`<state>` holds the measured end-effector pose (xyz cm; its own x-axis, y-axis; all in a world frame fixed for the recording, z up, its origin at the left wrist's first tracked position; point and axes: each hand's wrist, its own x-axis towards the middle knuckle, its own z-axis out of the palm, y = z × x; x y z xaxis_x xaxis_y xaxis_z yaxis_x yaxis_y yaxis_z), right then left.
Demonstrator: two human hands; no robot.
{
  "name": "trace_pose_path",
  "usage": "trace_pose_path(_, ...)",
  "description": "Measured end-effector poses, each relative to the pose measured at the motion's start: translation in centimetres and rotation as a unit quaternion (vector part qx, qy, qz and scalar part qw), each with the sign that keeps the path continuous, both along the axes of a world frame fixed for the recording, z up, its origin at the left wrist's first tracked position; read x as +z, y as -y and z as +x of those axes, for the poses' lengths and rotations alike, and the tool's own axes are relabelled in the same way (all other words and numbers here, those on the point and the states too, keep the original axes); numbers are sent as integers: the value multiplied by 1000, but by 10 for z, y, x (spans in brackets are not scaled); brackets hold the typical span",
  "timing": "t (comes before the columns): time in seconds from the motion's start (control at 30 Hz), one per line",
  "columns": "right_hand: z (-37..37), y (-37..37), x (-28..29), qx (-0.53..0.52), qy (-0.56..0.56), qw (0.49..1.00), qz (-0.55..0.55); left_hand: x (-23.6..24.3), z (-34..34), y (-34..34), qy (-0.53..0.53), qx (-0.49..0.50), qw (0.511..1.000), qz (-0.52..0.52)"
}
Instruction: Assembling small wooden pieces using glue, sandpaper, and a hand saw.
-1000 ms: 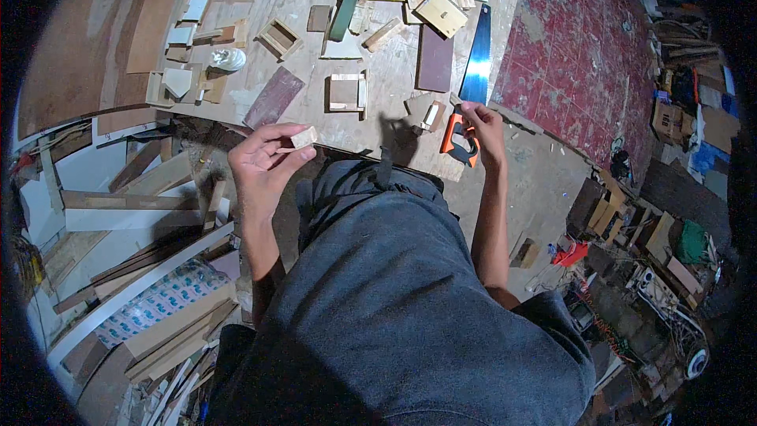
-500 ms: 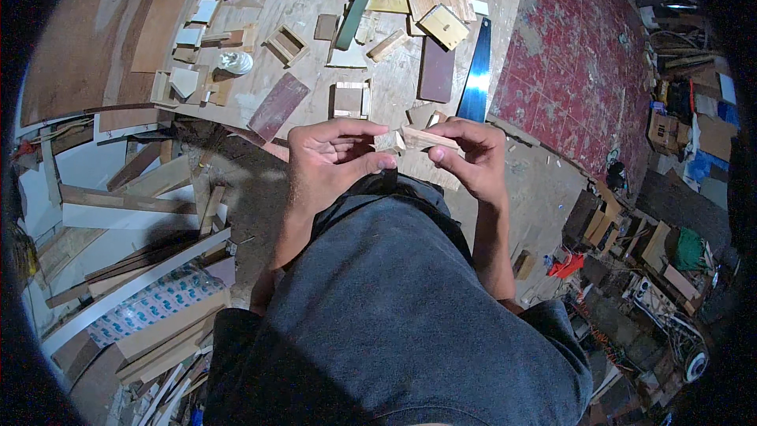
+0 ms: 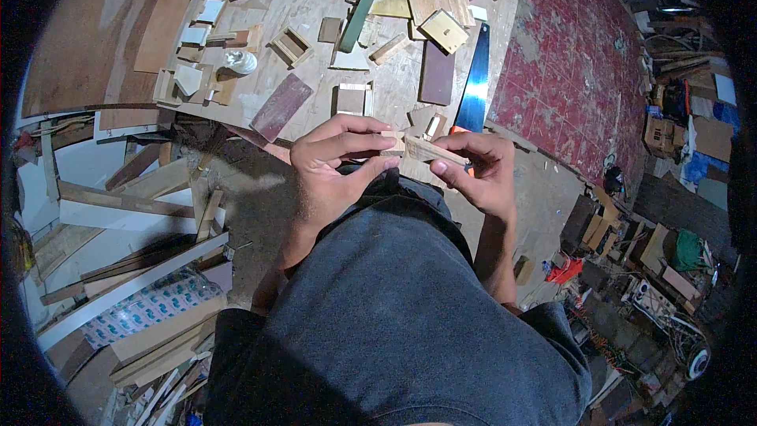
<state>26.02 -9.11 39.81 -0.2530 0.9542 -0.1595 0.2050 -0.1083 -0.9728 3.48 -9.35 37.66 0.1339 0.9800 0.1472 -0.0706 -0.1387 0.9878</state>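
Note:
Close in front of my body, my left hand (image 3: 341,156) pinches a small pale wood block (image 3: 394,144) between thumb and fingers. My right hand (image 3: 482,164) grips a short flat strip of wood (image 3: 434,151) by its right end. The strip's left end meets or nearly meets the block; whether they touch I cannot tell. Just beyond my right hand lies a handsaw (image 3: 475,87) with a shiny blade, its orange handle partly hidden by the hand. A small open wooden box (image 3: 352,99) sits on the table beyond my left hand.
The wooden table (image 3: 315,83) bears a green strip (image 3: 367,4), a dark red board (image 3: 281,106), a white bottle (image 3: 240,62) and a yellowish wood piece (image 3: 445,31). Offcuts (image 3: 130,193) pile up at the left. A worn red panel (image 3: 556,71) extends to the right.
My right hand has shifted slightly right and down with the strip, turning its broad face more into view. The block in my left hand has turned a little. The saw's orange handle now shows.

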Motion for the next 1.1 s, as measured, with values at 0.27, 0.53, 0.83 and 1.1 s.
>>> trace_pose_path(0.27, -10, 18, 13, -17, -36, 999, -37, 1, -9, 5, -38, -25, 992, 116)
trace_pose_path(0.53, -17, 25, 18, 18, -24, 999, 13, 9, -8, 16, 51, -24, 997, 53)
trace_pose_path(0.83, -20, 27, 20, 46, 47, 993, 97, 9, -14, 19, 22, -30, 999, 33)
trace_pose_path(1.1, -27, 30, 23, 47, 74, 989, 122, 4, -21, 28, 33, -15, 999, 4)
